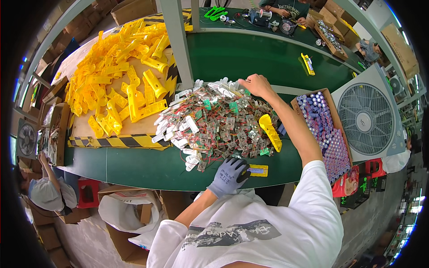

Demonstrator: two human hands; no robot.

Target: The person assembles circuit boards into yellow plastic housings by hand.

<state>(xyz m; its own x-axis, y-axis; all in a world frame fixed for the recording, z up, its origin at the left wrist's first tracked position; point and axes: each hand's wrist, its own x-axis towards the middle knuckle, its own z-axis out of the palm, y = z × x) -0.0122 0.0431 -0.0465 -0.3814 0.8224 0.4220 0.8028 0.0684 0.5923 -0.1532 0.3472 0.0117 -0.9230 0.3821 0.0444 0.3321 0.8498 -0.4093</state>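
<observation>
My left hand wears a grey glove with dark fingertips. Its fingers are closed on the left end of a yellow plastic housing with a purple cylindrical battery cell inside, at the bench's near edge. My right hand, bare, reaches across to the far side of a heap of wired parts. Its fingers are bent together beside white plastic pieces; whatever they pinch is hidden. Another yellow housing leans on the heap's right side, below my right forearm.
Yellow housings cover a board with striped edges at left. A carton of battery cells and a box fan stand at right. A grey post rises behind the heap. Beyond, one housing lies on the green belt; co-workers sit farther off.
</observation>
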